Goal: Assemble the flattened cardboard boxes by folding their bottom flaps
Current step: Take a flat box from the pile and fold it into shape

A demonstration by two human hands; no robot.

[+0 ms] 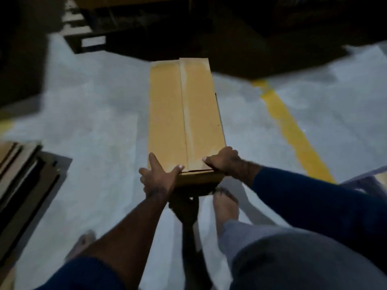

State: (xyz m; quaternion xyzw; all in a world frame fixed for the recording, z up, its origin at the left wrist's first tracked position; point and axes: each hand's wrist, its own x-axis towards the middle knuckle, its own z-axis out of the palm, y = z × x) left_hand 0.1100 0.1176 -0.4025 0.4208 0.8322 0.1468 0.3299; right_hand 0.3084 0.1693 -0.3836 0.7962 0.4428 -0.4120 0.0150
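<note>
A long brown cardboard box (184, 114) stretches away from me above the grey floor, its two long flaps folded shut and meeting at a centre seam. My left hand (159, 174) grips the near left corner, thumb on top and fingers spread down the side. My right hand (224, 160) holds the near right corner, thumb lying on the top flap and fingers curled over the edge. The box's near end wall shows just below my hands.
A stack of flattened cardboard (18, 170) lies on the floor at the left. A yellow painted line (293, 130) runs along the floor on the right. Dark pallets or racking (188, 28) fill the far side. My feet (226, 204) stand below the box.
</note>
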